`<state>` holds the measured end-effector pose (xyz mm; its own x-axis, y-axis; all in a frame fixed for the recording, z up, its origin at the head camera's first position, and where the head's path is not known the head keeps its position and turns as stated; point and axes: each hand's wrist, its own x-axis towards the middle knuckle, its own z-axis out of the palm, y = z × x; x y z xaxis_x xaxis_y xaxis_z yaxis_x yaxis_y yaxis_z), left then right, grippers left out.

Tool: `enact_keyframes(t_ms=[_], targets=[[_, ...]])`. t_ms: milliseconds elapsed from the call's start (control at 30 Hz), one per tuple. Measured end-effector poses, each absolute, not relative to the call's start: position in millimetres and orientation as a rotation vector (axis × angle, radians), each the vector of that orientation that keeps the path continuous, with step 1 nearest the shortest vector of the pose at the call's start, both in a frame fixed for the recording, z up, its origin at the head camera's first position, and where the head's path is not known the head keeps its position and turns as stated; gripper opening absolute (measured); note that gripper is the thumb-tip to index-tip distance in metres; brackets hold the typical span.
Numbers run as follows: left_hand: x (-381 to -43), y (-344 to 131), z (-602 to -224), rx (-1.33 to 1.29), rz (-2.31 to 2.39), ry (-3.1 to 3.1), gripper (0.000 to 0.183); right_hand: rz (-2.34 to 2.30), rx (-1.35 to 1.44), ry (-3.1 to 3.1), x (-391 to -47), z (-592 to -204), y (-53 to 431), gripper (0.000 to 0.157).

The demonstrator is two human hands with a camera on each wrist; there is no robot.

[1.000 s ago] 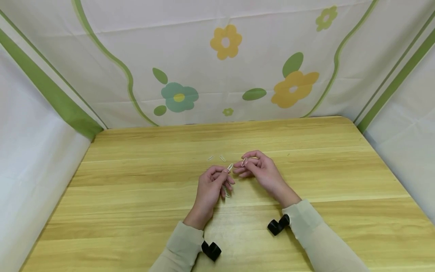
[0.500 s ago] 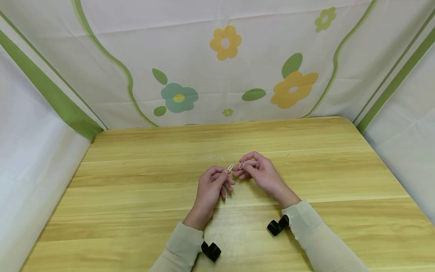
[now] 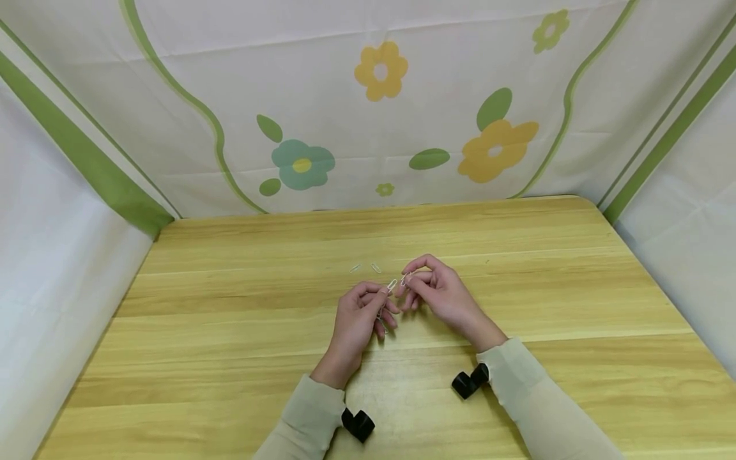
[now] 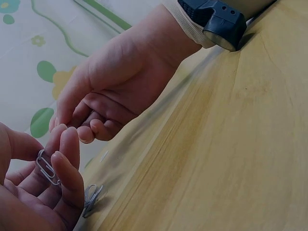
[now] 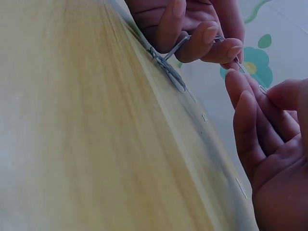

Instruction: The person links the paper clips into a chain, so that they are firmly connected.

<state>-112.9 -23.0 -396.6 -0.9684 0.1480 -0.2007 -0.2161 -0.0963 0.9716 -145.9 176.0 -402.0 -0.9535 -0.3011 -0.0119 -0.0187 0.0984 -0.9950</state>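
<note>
Wood-grain table (image 3: 201, 281) under the fingers (image 3: 428, 259), yellowish w/ darker streaks. Bg past the fingers = white cloth (image 3: 345, 115), floral print: yellow flower (image 3: 393, 69) pretty much straight beyond them, teal flower (image 3: 303, 165) off to their L w/ a yellow center, bigger orange-yellow flower (image 3: 508, 150) off to their R, plus green leaves (image 3: 430, 159) & wavy green lines (image 3: 220, 137) both sides.

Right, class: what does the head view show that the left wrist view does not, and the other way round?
Only the head view: the left sleeve and the paper clip pinched by the right hand.
Only the left wrist view: the palm side of that hand.
Both: the two hands, clips held in the left hand, the wooden table.
</note>
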Motion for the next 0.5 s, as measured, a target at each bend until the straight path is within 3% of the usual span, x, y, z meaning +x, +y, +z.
enact_keyframes(t_ms=[500], targets=[[-110.0,-22.1,-396.8,-0.034,2.116,1.954,0.019,-1.886,-0.371,2.268,-144.8,-403.8,173.3,0.022]])
